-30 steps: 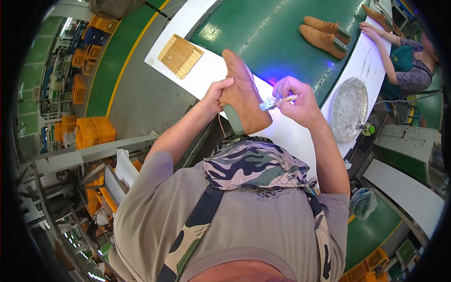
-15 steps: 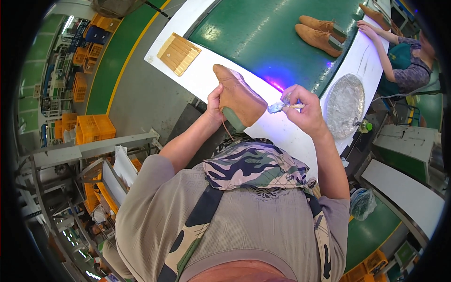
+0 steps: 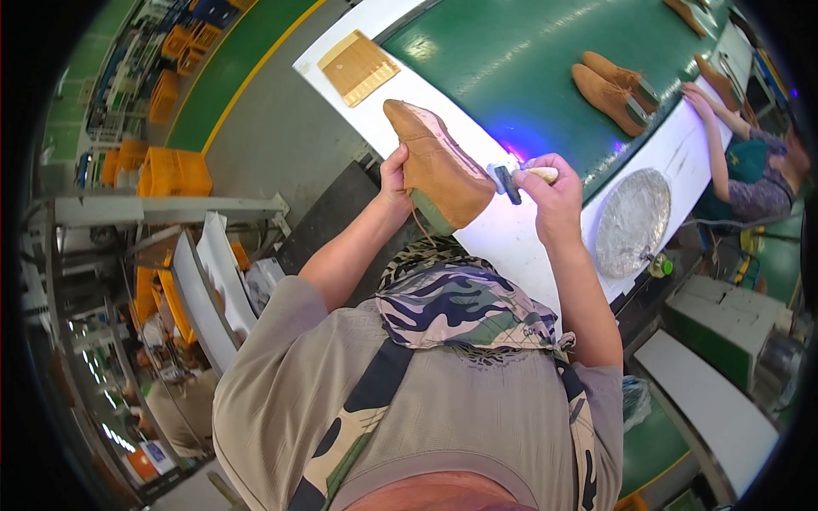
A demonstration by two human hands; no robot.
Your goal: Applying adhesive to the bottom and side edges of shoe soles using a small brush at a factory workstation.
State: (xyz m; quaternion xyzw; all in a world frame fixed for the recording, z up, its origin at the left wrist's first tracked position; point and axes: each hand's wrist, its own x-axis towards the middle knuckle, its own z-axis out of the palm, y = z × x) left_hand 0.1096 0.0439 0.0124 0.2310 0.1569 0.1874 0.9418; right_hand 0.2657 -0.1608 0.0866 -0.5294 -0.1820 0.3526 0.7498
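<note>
My left hand [image 3: 396, 175] grips a tan suede boot [image 3: 439, 166] by its side, toe pointing up and left, over the white edge of the work table [image 3: 503, 238]. Just right of the boot, my right hand [image 3: 550, 192] is closed around a small hand tool [image 3: 511, 177] with a pale handle and a dark head. The tool's head sits close to the boot's heel end, and a violet glow shows on the belt just behind it.
A green conveyor belt [image 3: 511, 60] carries a pair of tan boots [image 3: 615, 89]. A flat brown mat [image 3: 358, 66] lies on the white edge, a round silvery tray [image 3: 632, 223] at right. Another person's arm [image 3: 724, 136] reaches in at far right. Orange crates [image 3: 170, 170] stand left.
The boot has swung in my left hand, its toe now pointing further left. My right hand with the tool has shifted slightly right and stays beside the heel.
</note>
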